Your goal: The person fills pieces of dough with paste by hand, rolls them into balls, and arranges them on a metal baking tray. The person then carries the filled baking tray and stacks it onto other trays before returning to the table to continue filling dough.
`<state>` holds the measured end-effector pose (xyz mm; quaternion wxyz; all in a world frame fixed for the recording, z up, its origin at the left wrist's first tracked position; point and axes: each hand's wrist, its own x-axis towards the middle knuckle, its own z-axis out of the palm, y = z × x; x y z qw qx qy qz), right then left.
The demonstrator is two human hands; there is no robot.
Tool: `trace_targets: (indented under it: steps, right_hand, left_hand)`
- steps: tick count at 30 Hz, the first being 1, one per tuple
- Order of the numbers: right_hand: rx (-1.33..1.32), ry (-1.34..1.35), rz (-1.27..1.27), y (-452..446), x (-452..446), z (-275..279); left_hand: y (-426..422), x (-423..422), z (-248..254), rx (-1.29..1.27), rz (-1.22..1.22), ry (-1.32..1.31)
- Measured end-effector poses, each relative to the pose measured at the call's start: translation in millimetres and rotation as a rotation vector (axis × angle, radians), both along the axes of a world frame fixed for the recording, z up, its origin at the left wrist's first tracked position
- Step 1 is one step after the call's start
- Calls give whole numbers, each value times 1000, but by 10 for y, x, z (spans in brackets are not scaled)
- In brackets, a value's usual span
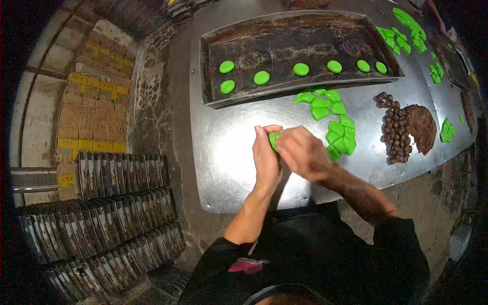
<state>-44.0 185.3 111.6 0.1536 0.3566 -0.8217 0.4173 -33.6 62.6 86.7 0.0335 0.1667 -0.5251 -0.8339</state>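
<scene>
Between my two hands, above the metal table (223,178), is a piece of green dough (274,140). My left hand (266,155) is wrapped round it from the left, thumb up. The fingers of my right hand (303,152) are bent against its right side and slightly blurred. Just right of my hands lie cut green dough pieces (341,136) in a curved cluster. Beyond them, a dark tray (305,87) holds several flat green rounds (301,69), most in a row along its near side.
Small brown balls (396,132) lie beside a brown mass (421,127) at the right. More green pieces (409,28) are at the far right, near another person's arm (438,18). Stacked metal trays (117,218) and cardboard boxes (91,112) stand at the left.
</scene>
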Motion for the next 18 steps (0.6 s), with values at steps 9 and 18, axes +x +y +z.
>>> trace_targets:
  steps: [9,18]
  right_hand:
    - [-104,-286,73,-133,-231,-49]
    - [430,-317,10,-243,848,-714]
  left_hand:
    - [-234,-16,-107,-253,-182,-106]
    - [-624,836,-413,28,-620,-533]
